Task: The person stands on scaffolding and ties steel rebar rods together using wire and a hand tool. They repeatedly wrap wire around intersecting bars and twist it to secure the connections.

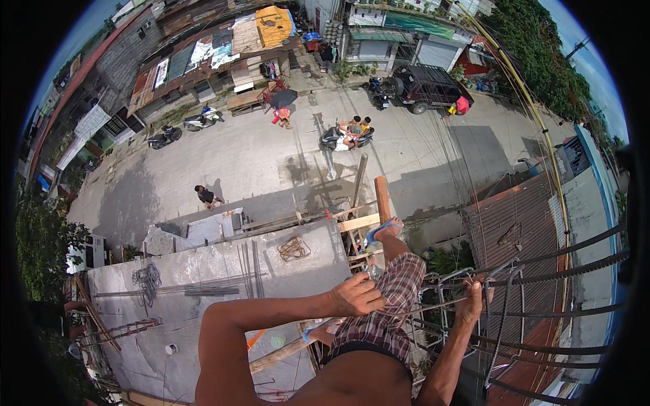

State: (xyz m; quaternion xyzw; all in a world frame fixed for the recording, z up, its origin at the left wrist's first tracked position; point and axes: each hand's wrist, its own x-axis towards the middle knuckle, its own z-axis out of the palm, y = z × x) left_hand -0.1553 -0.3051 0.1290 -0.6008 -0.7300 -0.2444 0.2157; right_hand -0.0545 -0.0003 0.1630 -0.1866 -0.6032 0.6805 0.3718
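My left hand [357,296] is closed in front of my plaid shorts [403,277], its fingers curled in. Whatever it may hold is too small to make out. Beside the rebar cage [501,325], my right hand [470,304] is closed with the thumb upward, close to the square steel stirrups [443,308]. A long ribbed bar [575,277] and several others run through the stirrups to the right. Between my hands a thin steel bar [433,306] passes at the right hand; the hand hides whether it grips it.
My blue-slippered foot [387,230] rests by an upright timber [383,199] at a high edge. Left lies a concrete slab [210,325] with loose rebar [254,267] and bent stirrups [293,249]. Below, the street [257,152] has people, motorcycles and a dark vehicle [430,88]. Cables [542,128] hang at right.
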